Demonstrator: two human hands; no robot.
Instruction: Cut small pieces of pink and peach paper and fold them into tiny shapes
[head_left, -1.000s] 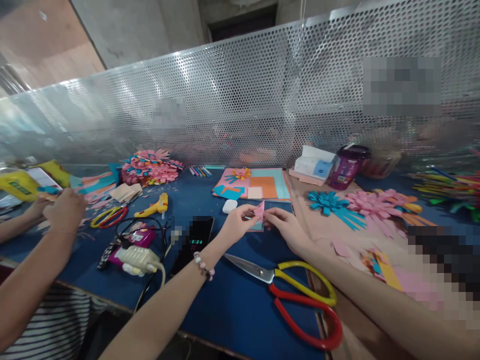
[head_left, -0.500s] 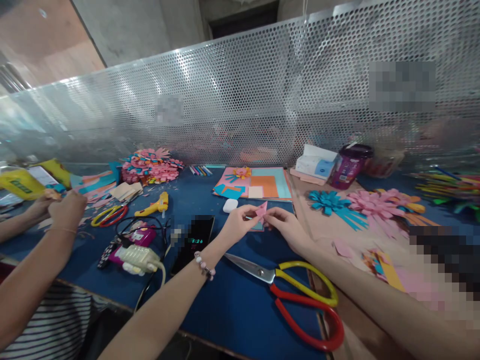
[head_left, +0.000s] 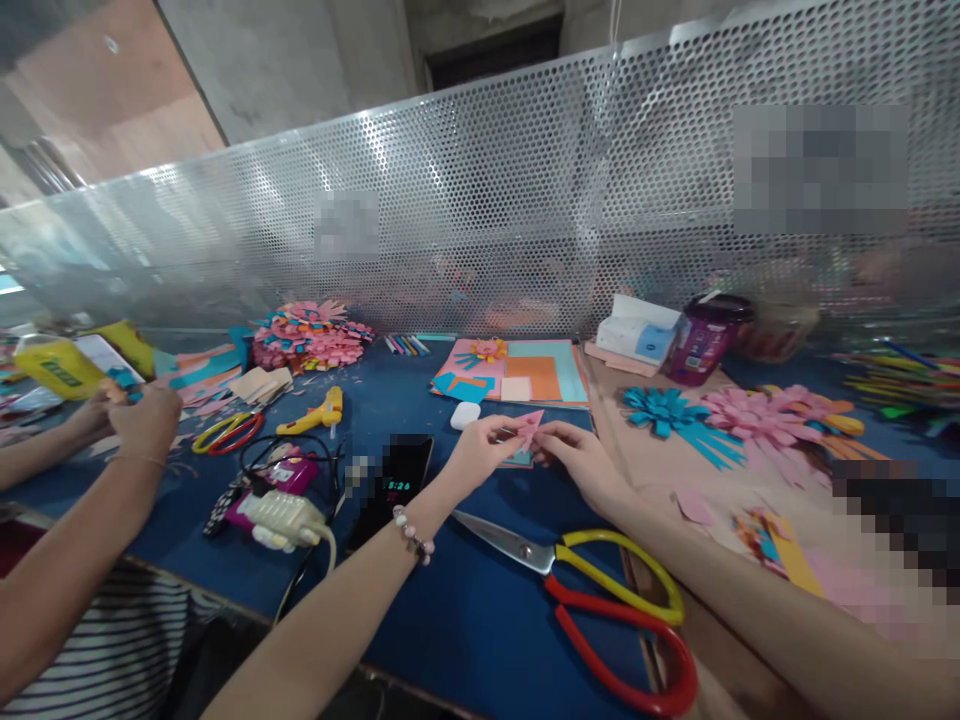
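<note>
A small pointed piece of folded pink paper (head_left: 529,428) is pinched between my left hand (head_left: 486,446) and my right hand (head_left: 574,452). Both hands are closed on it with the fingertips close together. Beneath them, partly hidden, lies a light-blue paper (head_left: 519,460). Large scissors (head_left: 525,551) with one yellow and one red handle rest on the blue table just in front of my hands. Beyond my fingers are a white rounded case (head_left: 465,415) and a stack of colored paper sheets (head_left: 559,365).
A phone (head_left: 397,485) lies left of my wrist, near a power strip (head_left: 277,500) with cables and a yellow glue gun (head_left: 315,412). Paper flowers (head_left: 660,410) and a purple cup (head_left: 709,340) stand right. Another person's hands (head_left: 139,420) work at left. A perforated metal panel (head_left: 465,210) borders the back.
The view has shifted slightly. The pink paper is tilted a little differently, its point now facing up and right, with both hands still pinching it.
</note>
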